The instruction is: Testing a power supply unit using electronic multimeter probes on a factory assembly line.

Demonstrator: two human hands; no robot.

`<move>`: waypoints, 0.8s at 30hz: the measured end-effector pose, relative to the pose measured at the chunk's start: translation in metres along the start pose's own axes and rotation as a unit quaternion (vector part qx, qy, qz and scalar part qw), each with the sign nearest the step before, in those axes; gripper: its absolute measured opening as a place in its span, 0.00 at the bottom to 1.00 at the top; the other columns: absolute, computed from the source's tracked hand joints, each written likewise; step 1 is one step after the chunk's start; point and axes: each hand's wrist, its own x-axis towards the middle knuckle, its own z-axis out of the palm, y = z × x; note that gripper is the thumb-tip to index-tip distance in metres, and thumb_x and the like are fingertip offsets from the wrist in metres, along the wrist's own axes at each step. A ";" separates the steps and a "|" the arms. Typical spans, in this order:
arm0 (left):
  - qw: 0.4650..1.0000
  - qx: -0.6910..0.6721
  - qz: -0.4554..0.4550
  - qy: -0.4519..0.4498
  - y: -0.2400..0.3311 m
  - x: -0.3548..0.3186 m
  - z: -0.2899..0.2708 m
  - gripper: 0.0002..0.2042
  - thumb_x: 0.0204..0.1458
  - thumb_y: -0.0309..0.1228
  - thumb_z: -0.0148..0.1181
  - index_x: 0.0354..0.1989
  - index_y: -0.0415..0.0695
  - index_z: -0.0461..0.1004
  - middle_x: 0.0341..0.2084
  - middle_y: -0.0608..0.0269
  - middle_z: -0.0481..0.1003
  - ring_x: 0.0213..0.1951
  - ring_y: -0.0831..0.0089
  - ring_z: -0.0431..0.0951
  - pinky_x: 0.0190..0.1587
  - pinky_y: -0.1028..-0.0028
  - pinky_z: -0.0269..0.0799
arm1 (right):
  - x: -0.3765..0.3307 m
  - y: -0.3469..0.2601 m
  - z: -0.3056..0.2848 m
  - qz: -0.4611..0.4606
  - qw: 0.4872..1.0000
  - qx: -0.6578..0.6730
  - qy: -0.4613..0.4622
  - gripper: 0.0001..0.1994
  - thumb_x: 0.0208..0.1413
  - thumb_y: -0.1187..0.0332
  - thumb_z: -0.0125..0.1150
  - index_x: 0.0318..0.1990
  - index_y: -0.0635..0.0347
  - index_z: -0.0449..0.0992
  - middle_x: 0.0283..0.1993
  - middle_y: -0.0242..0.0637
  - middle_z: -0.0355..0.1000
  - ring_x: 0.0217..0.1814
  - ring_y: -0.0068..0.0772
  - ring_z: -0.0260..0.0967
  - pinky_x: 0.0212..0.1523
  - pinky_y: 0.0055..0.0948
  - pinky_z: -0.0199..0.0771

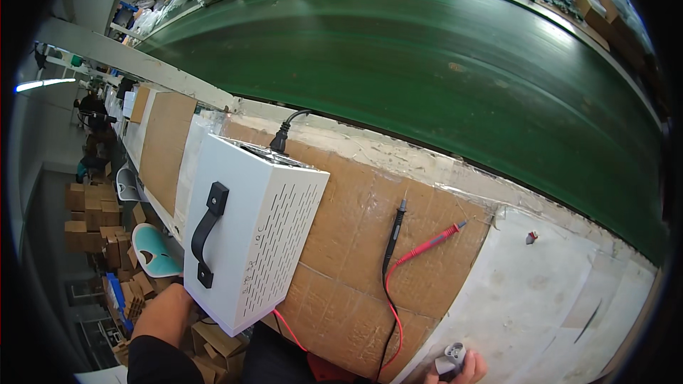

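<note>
A white metal box (235, 224) with slotted vents and a black strap handle (208, 235) stands on the cardboard-covered bench. From the lower left my left forearm (162, 316) reaches to the box's left side, where the box hides my left hand and its fingers. At the bottom edge my right hand (469, 368) grips a small grey plastic piece with a round, hollowed end (451, 358). A black power cord (279, 141) is plugged in at the box's far side. Black (393, 235) and red (430, 244) test probes lie right of the box, their leads running toward me.
Beyond the bench runs a wide green conveyor belt (398, 64) behind a pale ledge. A small red-and-white part (531, 237) lies on the white sheet (512, 299) at right. Cardboard boxes (92, 206) and a teal-and-white chair (155, 250) stand at left. Other people are far off.
</note>
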 end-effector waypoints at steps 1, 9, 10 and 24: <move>1.000 0.008 -0.003 -0.003 -0.024 -0.012 -0.038 0.14 0.63 0.34 0.58 0.51 0.39 0.79 0.46 0.61 0.80 0.47 0.74 0.77 0.55 0.70 0.72 | 0.001 0.002 0.000 0.001 1.000 0.006 -0.003 0.32 0.50 0.71 0.68 0.64 0.74 0.68 0.60 0.61 0.67 0.59 0.61 0.64 0.61 0.51 0.66; 0.995 0.061 0.069 -0.025 0.076 0.091 -0.181 0.12 0.64 0.33 0.55 0.43 0.37 0.81 0.38 0.63 0.81 0.42 0.76 0.78 0.50 0.72 0.74 | 0.004 0.001 -0.003 -0.015 1.000 0.013 -0.010 0.31 0.50 0.71 0.69 0.63 0.73 0.69 0.59 0.60 0.68 0.58 0.60 0.65 0.60 0.51 0.67; 0.993 0.052 0.087 -0.061 0.107 0.112 -0.181 0.12 0.64 0.32 0.55 0.43 0.36 0.81 0.37 0.62 0.81 0.42 0.76 0.78 0.50 0.72 0.74 | 0.006 0.000 -0.004 -0.012 1.000 0.013 -0.008 0.31 0.50 0.71 0.69 0.63 0.73 0.69 0.59 0.59 0.68 0.58 0.60 0.65 0.60 0.50 0.67; 0.863 0.394 0.093 -0.302 0.288 0.193 -0.079 0.24 0.58 0.31 0.65 0.63 0.38 0.74 0.48 0.52 0.83 0.50 0.59 0.82 0.55 0.65 0.75 | 0.003 0.007 -0.005 -0.007 0.999 0.036 -0.019 0.32 0.49 0.69 0.70 0.63 0.69 0.70 0.60 0.55 0.68 0.59 0.57 0.64 0.60 0.49 0.67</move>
